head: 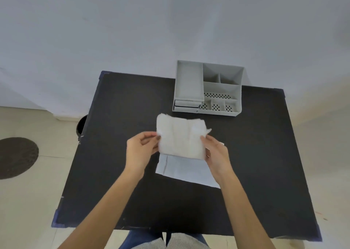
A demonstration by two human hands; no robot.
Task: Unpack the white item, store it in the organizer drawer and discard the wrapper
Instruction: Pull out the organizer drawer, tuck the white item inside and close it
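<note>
A soft white folded pad (180, 137) is held up above the black table (117, 116). My left hand (141, 148) pinches its left edge and my right hand (216, 154) grips its right edge. Below the pad, a flat pale wrapper (185, 170) lies on the table, partly hidden by the pad and my right hand. The grey organizer (208, 89) stands at the back of the table, with two small drawers (186, 105) at its front left; both look pushed in.
A dark round bin (81, 126) stands on the floor by the table's left edge. A dark round mat (16, 157) lies on the floor further left. A white wall rises just behind the organizer.
</note>
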